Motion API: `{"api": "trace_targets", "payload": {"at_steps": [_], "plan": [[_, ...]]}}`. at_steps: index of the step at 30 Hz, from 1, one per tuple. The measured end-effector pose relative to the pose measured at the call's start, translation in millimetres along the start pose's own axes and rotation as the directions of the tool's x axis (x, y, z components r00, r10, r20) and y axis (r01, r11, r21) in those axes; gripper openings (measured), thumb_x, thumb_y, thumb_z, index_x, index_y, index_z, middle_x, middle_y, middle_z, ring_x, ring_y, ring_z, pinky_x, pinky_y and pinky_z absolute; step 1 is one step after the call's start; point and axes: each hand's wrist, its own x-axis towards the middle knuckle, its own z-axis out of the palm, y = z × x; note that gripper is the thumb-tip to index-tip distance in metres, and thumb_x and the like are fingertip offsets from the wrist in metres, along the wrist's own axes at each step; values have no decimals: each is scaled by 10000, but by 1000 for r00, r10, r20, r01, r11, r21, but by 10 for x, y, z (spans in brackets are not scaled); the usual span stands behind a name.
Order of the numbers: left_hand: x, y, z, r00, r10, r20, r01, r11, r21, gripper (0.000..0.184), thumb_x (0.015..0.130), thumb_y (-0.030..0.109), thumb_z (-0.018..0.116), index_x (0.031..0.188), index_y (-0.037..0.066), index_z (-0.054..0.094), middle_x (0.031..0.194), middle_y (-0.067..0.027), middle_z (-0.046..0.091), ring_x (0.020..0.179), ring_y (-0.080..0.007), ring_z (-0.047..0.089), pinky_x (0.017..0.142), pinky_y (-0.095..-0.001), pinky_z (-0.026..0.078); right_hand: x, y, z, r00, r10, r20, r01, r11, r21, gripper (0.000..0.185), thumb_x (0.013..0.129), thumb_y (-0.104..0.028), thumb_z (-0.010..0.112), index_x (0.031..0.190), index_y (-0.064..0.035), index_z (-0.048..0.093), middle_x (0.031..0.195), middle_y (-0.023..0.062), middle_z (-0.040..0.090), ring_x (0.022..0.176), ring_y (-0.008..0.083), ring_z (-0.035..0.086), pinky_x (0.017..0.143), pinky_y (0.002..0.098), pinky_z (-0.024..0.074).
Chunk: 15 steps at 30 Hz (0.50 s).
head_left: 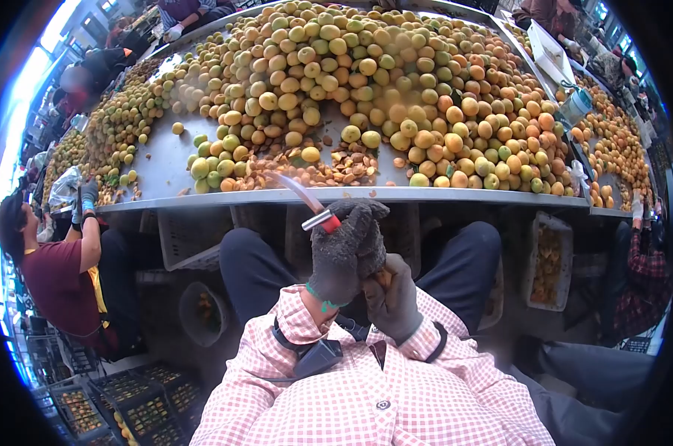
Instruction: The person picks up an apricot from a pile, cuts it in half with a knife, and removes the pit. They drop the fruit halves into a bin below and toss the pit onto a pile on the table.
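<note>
Both hands wear dark gloves and meet in front of the chest, just below the table's front edge. My left hand (338, 253) has its fingers closed around a tool with a red collar (332, 224), a metal ring and a pale curved tip pointing up and left. My right hand (394, 297) is closed close against it, with a small orange-brown piece (383, 278) partly showing between its fingers. Beyond the hands, a heap of orange and green fruit (425, 82) covers the metal table (277, 196). Split fruit pieces (347, 169) lie near the edge.
A person in a maroon shirt (61, 275) works at the left, another in plaid (646, 275) at the right. Below the table are a round bucket (202, 338), a white crate (533, 271) and black crates of fruit (91, 386). A blue container (574, 105) stands at the right.
</note>
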Motion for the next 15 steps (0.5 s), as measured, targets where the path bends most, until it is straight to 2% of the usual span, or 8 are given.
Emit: {"api": "trace_targets", "payload": {"at_steps": [1, 4, 8, 9, 10, 11, 13, 15], "plan": [[1, -27, -9, 1000, -3, -1, 3, 1000, 2, 200, 947, 208, 553, 1008, 27, 612, 565, 42, 411, 416, -49, 319, 389, -198, 257, 34, 16, -44, 987, -160, 29, 162, 962, -219, 351, 941, -300, 554, 1127, -18, 458, 906, 108, 589, 825, 218, 584, 712, 306, 456], [55, -71, -67, 999, -42, -16, 38, 980, -197, 183, 951, 204, 542, 1002, 39, 602, 552, 52, 369, 404, -49, 302, 379, -209, 249, 146, 15, -121, 973, -189, 132, 228, 873, -432, 332, 948, -326, 529, 1089, -27, 502, 850, 108, 600, 815, 252, 595, 693, 364, 470], [176, -96, -154, 991, -77, -107, 48, 967, -249, 164, 961, 213, 525, 975, 60, 580, 539, 65, 315, 391, -53, 278, 367, -220, 236, 179, 128, -80, 974, -212, 81, 225, 873, -433, 303, 962, -345, 507, 1030, -51, 531, 809, 87, 606, 753, 201, 606, 618, 314, 473], [214, -102, -206, 992, -82, -95, 52, 957, -284, 161, 965, 215, 517, 971, 64, 573, 538, 69, 307, 390, -53, 271, 366, -220, 232, 189, 57, -67, 983, 184, 12, -183, 981, -62, 313, 966, -365, 495, 1022, -59, 532, 824, 79, 608, 714, 168, 601, 584, 270, 460], [237, -92, -276, 985, -106, -136, 61, 953, -296, 157, 967, 213, 511, 977, 65, 563, 537, 67, 306, 392, -57, 265, 374, -220, 232, 191, 18, -59, 830, 547, 105, -550, 774, 314, 325, 970, -384, 483, 1014, -66, 533, 839, 70, 611, 675, 135, 596, 551, 226, 447], [236, -34, -309, 986, -103, -132, 59, 953, -296, 157, 967, 213, 511, 977, 65, 563, 537, 67, 306, 392, -57, 265, 374, -220, 232, 198, 38, -88, 833, 544, 104, -546, 777, 313, 325, 970, -384, 483, 1014, -66, 533, 839, 70, 611, 675, 135, 596, 551, 226, 447], [223, 107, -395, 994, -33, -104, 10, 977, -214, 221, 962, 247, 504, 761, 163, 471, 531, 93, 299, 381, -34, 258, 369, -209, 222, 235, 109, -190, 739, 644, 196, -640, 582, 501, 309, 973, -389, 476, 1009, -88, 536, 808, 32, 603, 615, 71, 569, 512, 158, 412], [233, 187, -598, 1000, -25, -13, 20, 956, -293, 237, 979, 230, 466, 753, 161, 453, 528, 85, 297, 383, -36, 262, 369, -209, 228, 372, 94, -189, 700, 685, 202, -680, 553, 481, 320, 962, -397, 500, 1013, -87, 557, 758, 12, 589, 581, 67, 549, 485, 169, 411]]}}
